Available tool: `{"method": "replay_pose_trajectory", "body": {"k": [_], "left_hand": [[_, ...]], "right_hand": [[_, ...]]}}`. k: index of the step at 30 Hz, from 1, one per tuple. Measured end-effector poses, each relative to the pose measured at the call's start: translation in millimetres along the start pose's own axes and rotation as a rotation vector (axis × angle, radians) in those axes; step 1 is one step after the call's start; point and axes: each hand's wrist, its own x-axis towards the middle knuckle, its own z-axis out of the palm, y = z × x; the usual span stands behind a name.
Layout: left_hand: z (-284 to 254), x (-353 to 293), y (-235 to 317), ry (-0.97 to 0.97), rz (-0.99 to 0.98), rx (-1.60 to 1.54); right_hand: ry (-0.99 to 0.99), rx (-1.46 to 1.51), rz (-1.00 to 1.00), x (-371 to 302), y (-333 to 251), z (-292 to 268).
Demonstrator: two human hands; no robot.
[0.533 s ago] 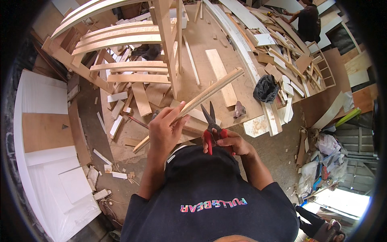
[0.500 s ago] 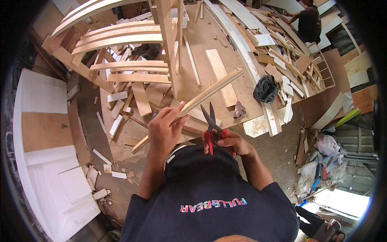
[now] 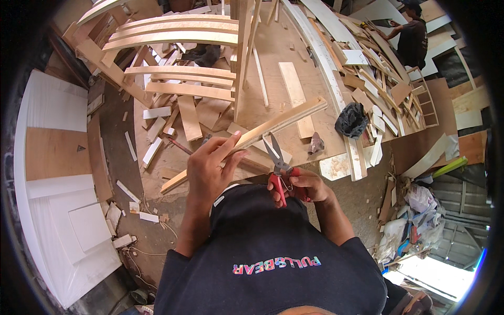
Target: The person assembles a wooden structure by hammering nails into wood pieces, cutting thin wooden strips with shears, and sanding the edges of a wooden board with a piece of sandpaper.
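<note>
My left hand (image 3: 212, 160) is closed around a long, narrow wooden strip (image 3: 281, 121), which slants from lower left to upper right above the workbench. In my right hand (image 3: 310, 187) are red-handled shears (image 3: 280, 164). Their dark blades point up toward the strip and are parted, with the tips close to its lower edge; whether they touch it I cannot tell. My fingers wrap the red handles, and a spring shows between them.
A wooden frame with curved slats (image 3: 178, 39) stands on the workbench (image 3: 268, 73) at the far left. Offcuts lie around it. A black bag (image 3: 352, 119) sits at the right, by a pile of wood scraps (image 3: 386, 76). Another person (image 3: 413, 37) is at the far right.
The shears have turned slightly, and their blade tips are now nearer the strip's underside. The view has shifted a little, moving the bench and frame rightward. Both hands keep their hold.
</note>
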Motion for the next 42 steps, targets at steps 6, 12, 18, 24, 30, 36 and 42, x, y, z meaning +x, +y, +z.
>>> {"method": "replay_pose_trajectory", "body": {"k": [6, 12, 18, 24, 30, 36, 42], "left_hand": [[-11, -4, -7, -0.038, 0.057, 0.091], [-18, -5, -9, -0.020, 0.076, 0.149], [-14, -7, -16, -0.019, 0.051, 0.116], [-7, -10, -17, 0.021, 0.046, 0.051], [-11, -11, -18, 0.022, 0.091, 0.091], [-22, -12, -17, -0.044, 0.049, 0.166], [-17, -9, -19, -0.037, 0.021, 0.144]], "right_hand": [[0.060, -0.022, -0.001, 1, 3, 3], [0.161, -0.088, -0.010, 0, 1, 8], [0.194, -0.170, 0.018, -3, 0, 5], [0.281, -0.305, -0.065, -1, 1, 20], [0.273, -0.208, -0.063, -3, -2, 21], [0.263, -0.214, -0.028, -2, 2, 8], [0.273, -0.239, -0.020, -1, -2, 9]]}}
